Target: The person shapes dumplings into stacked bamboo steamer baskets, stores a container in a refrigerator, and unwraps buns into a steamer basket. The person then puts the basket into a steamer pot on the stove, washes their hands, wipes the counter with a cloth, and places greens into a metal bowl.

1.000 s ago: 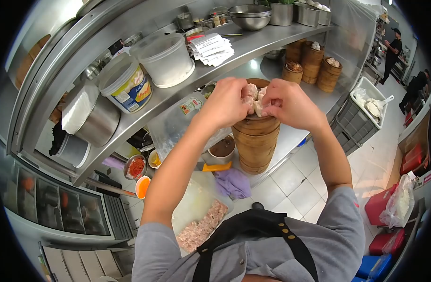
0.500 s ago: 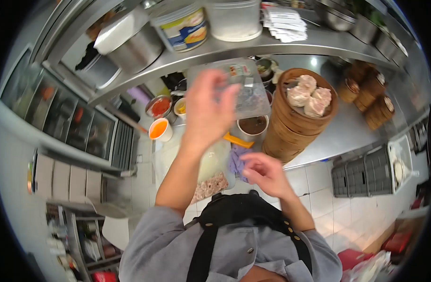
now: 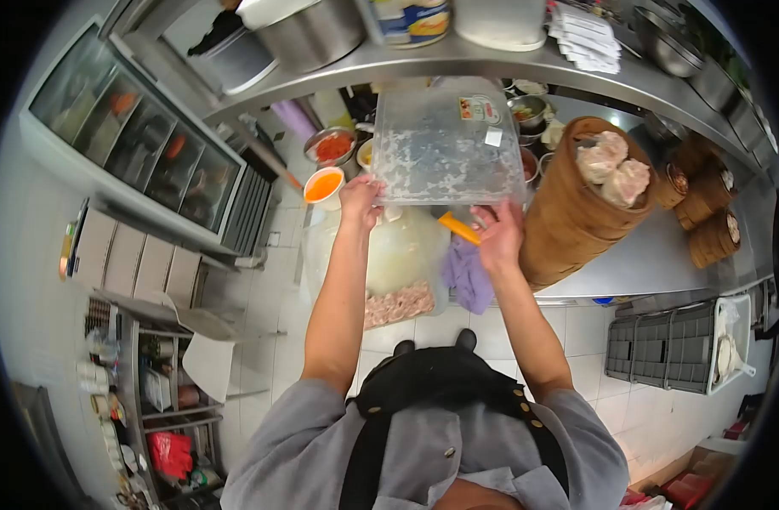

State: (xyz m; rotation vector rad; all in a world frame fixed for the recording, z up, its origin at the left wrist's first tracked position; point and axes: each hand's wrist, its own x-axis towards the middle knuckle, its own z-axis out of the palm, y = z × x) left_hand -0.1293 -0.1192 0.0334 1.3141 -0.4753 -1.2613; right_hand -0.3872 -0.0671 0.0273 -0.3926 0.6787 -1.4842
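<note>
A clear plastic lid [image 3: 428,153] with stickers is held level over the counter. My left hand [image 3: 361,202] is closed on its near left corner, and my right hand [image 3: 502,236] grips the near right corner. Below it is a clear plastic tub [image 3: 440,302], with pinkish minced meat [image 3: 400,306] at its near end; pale translucent covering hides the rest. An orange-handled tool [image 3: 459,228], its other end hidden, is right beside my right fingers. Beneath that hand a purple cloth [image 3: 469,276] hangs at the counter edge. Dumplings [image 3: 625,184] top a stack of bamboo steamers [image 3: 568,225] to the right.
Left of the lid stand a cup of orange roe [image 3: 324,186] and a bowl of red bits [image 3: 332,148]. Smaller bamboo steamers [image 3: 713,238] sit at the far right. A steel shelf [image 3: 321,78] runs above the counter. Grey crates [image 3: 662,357] stand on the floor.
Both hands, apart from the lid before, are now holding it at its near corners. The lid has come toward me, covering the bowl of dark liquid. The view has shifted.
</note>
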